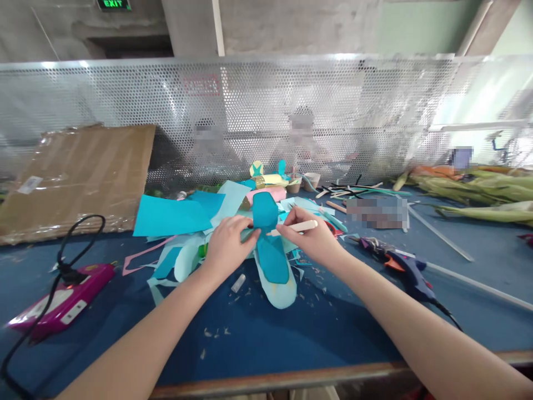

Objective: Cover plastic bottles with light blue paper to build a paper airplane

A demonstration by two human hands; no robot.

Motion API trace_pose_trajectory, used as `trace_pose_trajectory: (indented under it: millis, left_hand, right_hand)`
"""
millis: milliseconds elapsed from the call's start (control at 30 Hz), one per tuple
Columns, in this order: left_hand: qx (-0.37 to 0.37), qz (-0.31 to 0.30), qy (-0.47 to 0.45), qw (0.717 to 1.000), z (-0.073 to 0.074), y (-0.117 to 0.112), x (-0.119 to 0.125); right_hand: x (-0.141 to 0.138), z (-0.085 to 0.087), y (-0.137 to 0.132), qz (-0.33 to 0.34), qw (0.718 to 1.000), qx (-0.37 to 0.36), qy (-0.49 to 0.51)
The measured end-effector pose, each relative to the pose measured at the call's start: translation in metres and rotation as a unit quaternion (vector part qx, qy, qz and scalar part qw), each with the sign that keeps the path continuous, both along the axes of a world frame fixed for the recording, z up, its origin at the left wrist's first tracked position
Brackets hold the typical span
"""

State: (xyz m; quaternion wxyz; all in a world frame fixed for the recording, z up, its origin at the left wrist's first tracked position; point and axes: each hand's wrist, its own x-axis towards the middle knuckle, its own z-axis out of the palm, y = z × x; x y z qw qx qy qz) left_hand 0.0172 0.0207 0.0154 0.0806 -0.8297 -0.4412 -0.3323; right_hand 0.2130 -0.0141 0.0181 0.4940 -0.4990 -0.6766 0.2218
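Note:
My left hand (228, 244) grips the left edge of a blue paper cutout (272, 258), thumb on top and the fingertips partly hidden behind it. The cutout narrows in the middle and lies over a longer, pale blue rounded piece (283, 295), whose lower end sticks out beneath. My right hand (310, 236) is closed round a white marker pen (306, 226). Its tip points left at the cutout's narrow middle, very close to my left thumb; whether it touches the paper I cannot tell. Blue paper sheets (175, 215) and scraps lie about both hands.
A glue gun (410, 272) lies at right, a magenta power strip (69, 300) with a black cable at left. Cardboard (83, 178) leans on the perforated metal screen (258, 111). Corn husks (478, 189), thin sticks (352, 190) and small cups (310, 180) are at the back.

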Motion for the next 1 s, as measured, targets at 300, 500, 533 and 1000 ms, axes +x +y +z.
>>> trace_pose_trajectory:
  millis: [300,500,533,1000]
  left_hand:
    - [0.033,-0.012,0.005,0.999,-0.0042,0.0021,-0.0014]
    - [0.047,-0.015,0.006,0.999,-0.0056,0.0025,-0.0019]
    - [0.048,-0.014,0.006,0.999,-0.0056,0.0024,-0.002]
    - [0.044,-0.007,0.007,0.999,-0.0038,0.0,0.0]
  right_hand:
    - [-0.0001,0.0003,0.0003,0.009,1.0,-0.002,-0.003]
    - [0.0014,-0.0035,0.0027,0.024,1.0,-0.001,0.007]
    - [0.0016,-0.0038,0.0029,0.026,1.0,-0.001,0.007]
    - [0.0015,-0.0006,-0.0004,0.016,1.0,0.007,-0.01]
